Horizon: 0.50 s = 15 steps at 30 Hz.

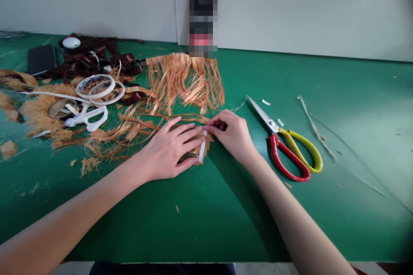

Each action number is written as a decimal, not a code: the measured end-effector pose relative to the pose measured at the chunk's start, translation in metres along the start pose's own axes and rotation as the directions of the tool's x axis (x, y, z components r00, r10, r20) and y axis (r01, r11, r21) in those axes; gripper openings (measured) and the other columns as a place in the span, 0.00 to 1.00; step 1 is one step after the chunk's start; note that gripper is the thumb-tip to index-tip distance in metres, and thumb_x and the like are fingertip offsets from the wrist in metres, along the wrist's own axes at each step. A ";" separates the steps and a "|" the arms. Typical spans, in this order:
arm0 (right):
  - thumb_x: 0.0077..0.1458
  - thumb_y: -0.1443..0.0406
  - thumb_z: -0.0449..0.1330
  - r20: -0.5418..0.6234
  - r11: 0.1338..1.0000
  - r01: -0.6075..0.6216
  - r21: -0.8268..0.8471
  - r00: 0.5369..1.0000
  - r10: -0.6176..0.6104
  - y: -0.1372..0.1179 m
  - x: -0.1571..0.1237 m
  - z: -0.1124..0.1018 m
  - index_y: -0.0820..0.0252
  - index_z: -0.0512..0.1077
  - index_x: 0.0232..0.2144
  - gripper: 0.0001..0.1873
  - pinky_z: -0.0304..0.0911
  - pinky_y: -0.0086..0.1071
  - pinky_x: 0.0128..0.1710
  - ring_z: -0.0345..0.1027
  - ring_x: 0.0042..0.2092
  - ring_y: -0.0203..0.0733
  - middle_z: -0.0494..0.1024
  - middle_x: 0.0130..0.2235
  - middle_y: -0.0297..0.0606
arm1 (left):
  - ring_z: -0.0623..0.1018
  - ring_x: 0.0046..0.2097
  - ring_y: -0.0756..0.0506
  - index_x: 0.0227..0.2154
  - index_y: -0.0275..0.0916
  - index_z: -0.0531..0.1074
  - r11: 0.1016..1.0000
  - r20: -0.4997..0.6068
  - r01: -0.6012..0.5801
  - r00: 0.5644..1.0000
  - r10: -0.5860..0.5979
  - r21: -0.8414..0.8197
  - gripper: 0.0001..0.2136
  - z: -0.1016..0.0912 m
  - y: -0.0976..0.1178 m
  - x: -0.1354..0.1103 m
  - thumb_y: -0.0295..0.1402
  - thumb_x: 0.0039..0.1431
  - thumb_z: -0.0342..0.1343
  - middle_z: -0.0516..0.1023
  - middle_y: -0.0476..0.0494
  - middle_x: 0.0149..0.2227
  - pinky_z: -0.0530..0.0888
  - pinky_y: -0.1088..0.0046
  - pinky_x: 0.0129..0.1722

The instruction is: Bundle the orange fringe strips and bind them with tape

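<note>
My left hand (171,150) lies flat with fingers stretched out, pressing down a small piece of orange-brown fringed ribbon (201,148) on the green table (206,215). A white strip of tape (203,147) runs across that piece. My right hand (234,133) is closed in a pinch at the top end of the white strip, fingertips touching those of the left hand. Loose orange-brown ribbon strands (129,131) trail off to the left under my left hand.
Red and yellow scissors (290,146) lie just right of my right hand. A fringed orange ribbon panel (185,79) lies behind. Tape rolls (100,88), white scissors (88,118), dark brown ribbon (97,58) and a black phone (41,59) sit at the left. Thin fibres (314,129) lie right.
</note>
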State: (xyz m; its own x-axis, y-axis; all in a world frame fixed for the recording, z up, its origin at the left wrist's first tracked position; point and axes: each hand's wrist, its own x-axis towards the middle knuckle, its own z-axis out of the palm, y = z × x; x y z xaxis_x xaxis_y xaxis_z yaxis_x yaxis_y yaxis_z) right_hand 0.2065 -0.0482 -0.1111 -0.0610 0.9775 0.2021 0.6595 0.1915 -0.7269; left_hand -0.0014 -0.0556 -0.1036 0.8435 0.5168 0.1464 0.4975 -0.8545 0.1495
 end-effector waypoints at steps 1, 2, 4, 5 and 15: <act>0.50 0.70 0.63 -0.012 1.000 0.012 -0.007 1.000 -0.012 -0.001 -0.001 0.000 0.60 0.73 0.25 0.04 0.57 0.29 0.28 0.60 0.27 0.32 0.69 0.28 0.32 | 0.60 0.63 0.39 0.60 0.41 0.59 1.000 -0.002 0.006 1.000 -0.006 0.003 0.23 0.001 0.000 0.000 0.43 0.65 0.44 0.60 0.42 0.63 0.46 0.49 0.63; 0.51 0.70 0.62 -0.026 1.000 0.027 -0.010 0.999 -0.028 -0.002 -0.002 0.000 0.60 0.73 0.26 0.04 0.57 0.29 0.28 0.60 0.27 0.32 0.69 0.29 0.32 | 0.60 0.64 0.39 0.60 0.42 0.59 1.000 -0.002 0.012 1.000 -0.012 0.005 0.24 0.001 -0.001 0.000 0.44 0.65 0.44 0.59 0.43 0.64 0.43 0.48 0.64; 0.51 0.70 0.62 -0.042 0.998 0.064 -0.003 0.997 -0.064 -0.006 -0.005 -0.003 0.60 0.74 0.27 0.03 0.57 0.28 0.28 0.59 0.27 0.31 0.69 0.30 0.32 | 0.58 0.64 0.39 0.61 0.43 0.58 1.000 -0.004 0.024 1.000 -0.024 0.008 0.24 0.003 -0.002 -0.001 0.46 0.65 0.43 0.58 0.43 0.64 0.40 0.47 0.64; 0.51 0.70 0.62 -0.028 0.996 0.084 0.007 0.996 -0.084 -0.008 -0.006 -0.005 0.60 0.74 0.27 0.02 0.57 0.28 0.28 0.58 0.26 0.30 0.69 0.30 0.32 | 0.58 0.64 0.39 0.61 0.43 0.58 1.000 -0.003 0.028 1.000 -0.028 0.007 0.24 0.004 -0.002 -0.001 0.46 0.65 0.43 0.57 0.44 0.64 0.39 0.47 0.64; 0.49 0.70 0.65 0.466 0.975 0.180 0.128 0.857 -0.219 -0.022 -0.016 -0.021 0.59 0.80 0.26 0.04 0.60 0.29 0.35 0.70 0.35 0.36 0.78 0.33 0.35 | 0.56 0.65 0.38 0.58 0.42 0.62 0.998 0.034 0.044 0.999 -0.043 -0.041 0.25 0.000 -0.001 0.000 0.49 0.64 0.42 0.58 0.43 0.64 0.36 0.47 0.64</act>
State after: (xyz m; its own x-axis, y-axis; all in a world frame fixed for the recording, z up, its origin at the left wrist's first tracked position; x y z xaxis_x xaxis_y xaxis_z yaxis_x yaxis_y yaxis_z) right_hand 0.2088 -0.0697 -0.0839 -0.5461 0.8373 0.0266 0.5363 0.3738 -0.7568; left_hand -0.0021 -0.0549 -0.1034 0.8276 0.5510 0.1069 0.5257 -0.8277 0.1962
